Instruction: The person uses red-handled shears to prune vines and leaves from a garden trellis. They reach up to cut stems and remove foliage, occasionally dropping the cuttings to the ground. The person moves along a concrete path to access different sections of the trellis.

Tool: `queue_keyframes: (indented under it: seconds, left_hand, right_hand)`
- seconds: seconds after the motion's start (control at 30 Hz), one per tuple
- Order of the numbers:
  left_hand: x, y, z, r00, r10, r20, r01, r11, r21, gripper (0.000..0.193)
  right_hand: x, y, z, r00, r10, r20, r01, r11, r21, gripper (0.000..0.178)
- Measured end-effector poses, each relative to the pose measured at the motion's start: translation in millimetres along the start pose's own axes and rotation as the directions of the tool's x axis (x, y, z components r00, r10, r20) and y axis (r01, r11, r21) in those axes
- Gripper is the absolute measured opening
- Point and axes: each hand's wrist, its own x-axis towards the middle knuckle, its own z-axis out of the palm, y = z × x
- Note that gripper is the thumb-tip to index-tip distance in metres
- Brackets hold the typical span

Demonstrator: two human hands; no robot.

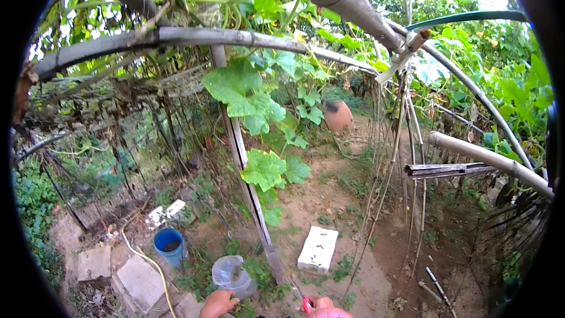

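Observation:
My left hand point(218, 304) shows at the lower edge with its fingers curled in. It overlaps the near side of a translucent plastic bucket point(226, 272); whether it touches the bucket, or what it holds, is hidden. To its right, my right hand point(328, 309) is closed around the red handle of a cutting tool point(306, 304), with a thin blade pointing up and left. The tool's exact kind is unclear. Broad green vine leaves point(265, 169) hang along an upright wooden post point(252, 203) ahead of my hands.
Bamboo poles point(235, 37) arch overhead, and a cut bamboo end point(438, 139) juts in from the right. A white block point(318, 248) lies on the soil beyond my hands. Left are a blue bucket point(170, 247), a hose point(147, 258) and paving slabs point(140, 282). Thin sticks point(382, 194) stand right of centre.

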Motion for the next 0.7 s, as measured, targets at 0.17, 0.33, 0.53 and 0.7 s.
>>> queue_keyframes:
  seconds: [0.17, 0.33, 0.53, 0.7]
  left_hand:
    - [-21, 10, -17, 0.993, -0.114, 0.009, 0.114, 0.993, 0.024, 0.048]
    - [-11, 24, -23, 0.998, -0.043, 0.044, 0.04, 0.997, 0.071, 0.049]
    - [8, 17, 26, 0.985, 0.05, -0.166, -0.082, 0.978, -0.192, 0.024]
    - [-10, 21, 27, 0.971, 0.056, -0.233, -0.083, 0.991, -0.109, 0.023]
  right_hand:
    - [-9, -27, -25, 0.987, -0.154, 0.042, 0.15, 0.985, 0.089, 0.036]
    - [-3, -2, -16, 0.981, -0.196, 0.011, 0.193, 0.973, 0.13, 0.04]
    - [7, 13, -18, 0.992, -0.071, 0.109, 0.055, 0.988, 0.142, 0.045]
    - [-4, 5, -26, 0.989, -0.058, 0.139, 0.037, 0.989, 0.146, 0.046]
